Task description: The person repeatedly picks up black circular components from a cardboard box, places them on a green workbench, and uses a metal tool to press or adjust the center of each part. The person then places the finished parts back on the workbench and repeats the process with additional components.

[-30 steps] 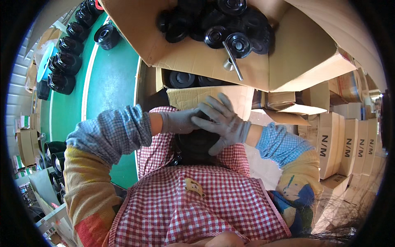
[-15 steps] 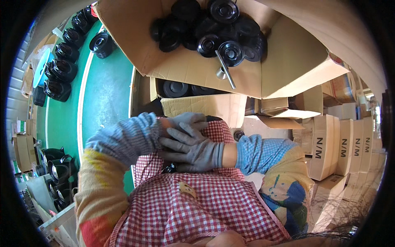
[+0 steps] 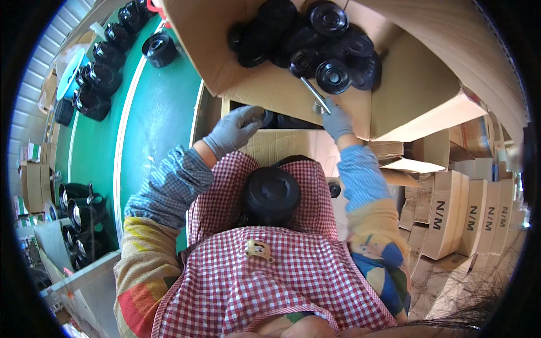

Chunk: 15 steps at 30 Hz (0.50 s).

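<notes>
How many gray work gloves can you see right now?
2: one on the left hand, near the lower cardboard box, and one on the right hand, holding the metal rod. No others show.

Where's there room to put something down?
On the green table, between white line and wooden edge, past the left sleeve, short of the lone black container. It's crowded along the row of black pots and in the carton heaped with black lids.
</notes>
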{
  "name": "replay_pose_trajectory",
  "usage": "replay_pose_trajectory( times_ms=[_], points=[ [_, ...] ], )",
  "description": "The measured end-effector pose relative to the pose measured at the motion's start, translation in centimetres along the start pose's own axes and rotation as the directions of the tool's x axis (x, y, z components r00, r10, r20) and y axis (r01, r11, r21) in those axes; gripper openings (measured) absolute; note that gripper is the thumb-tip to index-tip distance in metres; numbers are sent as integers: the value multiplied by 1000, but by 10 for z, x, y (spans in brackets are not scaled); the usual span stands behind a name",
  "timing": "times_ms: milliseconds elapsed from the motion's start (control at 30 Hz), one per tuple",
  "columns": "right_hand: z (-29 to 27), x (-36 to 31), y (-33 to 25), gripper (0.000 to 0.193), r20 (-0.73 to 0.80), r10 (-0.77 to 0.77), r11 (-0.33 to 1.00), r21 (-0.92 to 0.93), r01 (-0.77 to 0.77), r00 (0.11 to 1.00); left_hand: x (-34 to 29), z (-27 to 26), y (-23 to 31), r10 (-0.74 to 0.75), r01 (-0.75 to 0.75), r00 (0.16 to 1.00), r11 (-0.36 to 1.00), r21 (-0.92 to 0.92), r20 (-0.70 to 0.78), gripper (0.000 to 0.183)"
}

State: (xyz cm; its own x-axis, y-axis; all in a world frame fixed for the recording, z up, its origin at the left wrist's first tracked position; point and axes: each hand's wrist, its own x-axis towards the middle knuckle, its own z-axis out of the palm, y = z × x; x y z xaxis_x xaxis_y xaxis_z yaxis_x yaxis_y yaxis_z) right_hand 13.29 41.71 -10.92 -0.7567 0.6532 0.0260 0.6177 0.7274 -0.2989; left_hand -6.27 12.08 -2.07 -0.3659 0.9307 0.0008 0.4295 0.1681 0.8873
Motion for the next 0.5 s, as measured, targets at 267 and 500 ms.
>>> replay_pose_trajectory(
  times_ms=[267, 500],
  points=[
    [-141, -125, -98, 58, 407, -591, 652, 750, 115, 697, -68, -33, 84, 390, -436, 900, 826, 358, 197, 51],
    [-127, -118, -106, 50, 414, -646, 736, 561, 379, 641, -120, -14, 119, 121, -240, 946, 883, 402, 300, 40]
  ],
)
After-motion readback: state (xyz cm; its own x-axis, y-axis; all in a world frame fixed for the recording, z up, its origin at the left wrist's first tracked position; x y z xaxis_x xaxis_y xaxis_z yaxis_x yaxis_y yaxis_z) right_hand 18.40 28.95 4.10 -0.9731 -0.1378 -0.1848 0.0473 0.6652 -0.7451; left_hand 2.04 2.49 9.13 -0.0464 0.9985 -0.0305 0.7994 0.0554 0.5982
